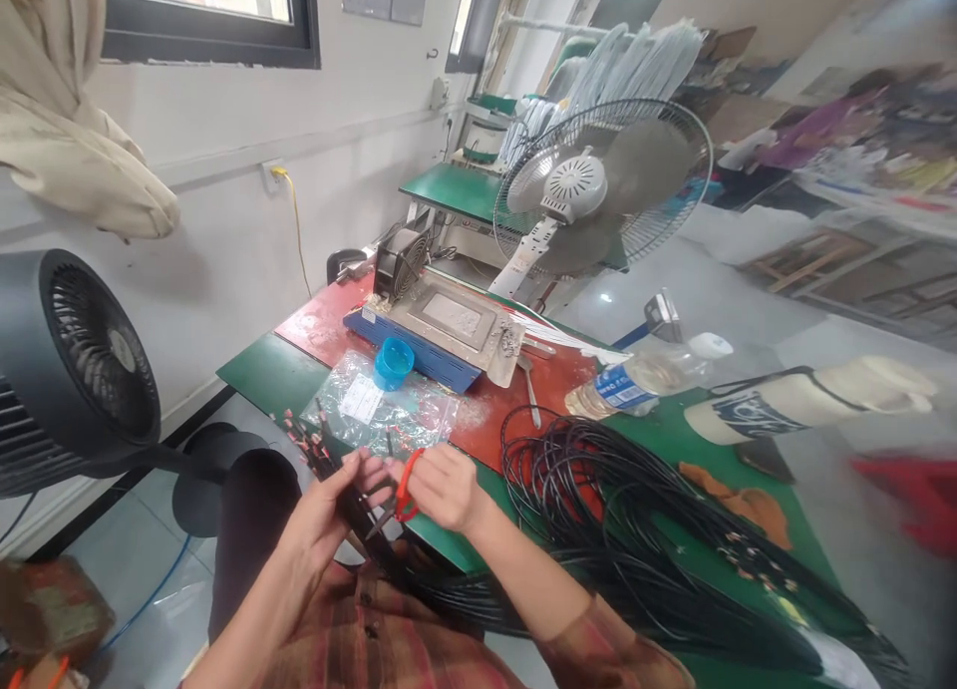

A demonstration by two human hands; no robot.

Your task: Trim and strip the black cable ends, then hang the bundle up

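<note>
My left hand [329, 510] is closed around black cables [360, 522] whose stripped, coppery ends fan out above it. Its fingertips pinch near a single dark cable end; exactly what lies between them is too small to tell. My right hand [445, 485] grips red-handled scissors [405, 488], with fingers through the loops and the blades pointing down to the left beside the bundle. The two hands nearly touch at the fingertips. From my lap the cables run right, toward a large coil of black cable [583, 480] on the table.
On the table [258, 375] stand a blue heating unit [411, 348] with a small fan, a blue tape ring [393, 364] on a plastic bag [434, 415], a water bottle [624, 382] and a white flask [778, 405]. Larger fans stand left [82, 355] and behind [575, 185].
</note>
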